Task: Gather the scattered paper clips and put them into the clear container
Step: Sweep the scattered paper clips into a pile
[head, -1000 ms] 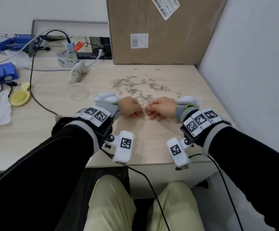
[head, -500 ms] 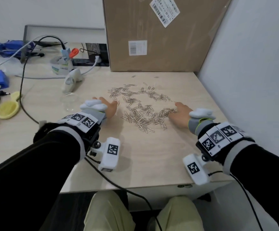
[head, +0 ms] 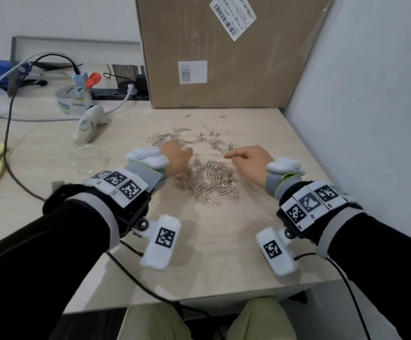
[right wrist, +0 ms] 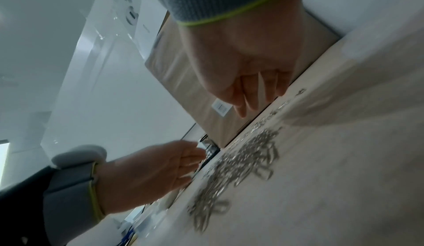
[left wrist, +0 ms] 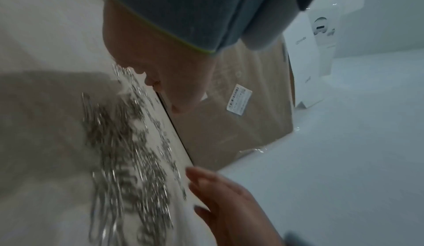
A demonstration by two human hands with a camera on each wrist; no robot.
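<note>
The paper clips [head: 205, 180], thin silver wire loops, lay loose on the pale wooden desk [head: 199, 253] at the centre of the head frame. Most were heaped in a dense tangled pile, with a thinner band spread above it toward the upper centre and a few lone strays higher still. The clear container [head: 86, 159], a round see-through cup, stood left of the pile, apart from it.

Paper clips [head: 207, 177] piled mid-desk [head: 199, 266], strays farther out. Clear container [head: 86, 160] left of pile. Cardboard box [head: 224, 52] at far edge. Hands flank pile: left hand [head: 175, 158], right hand [head: 251, 163].
</note>
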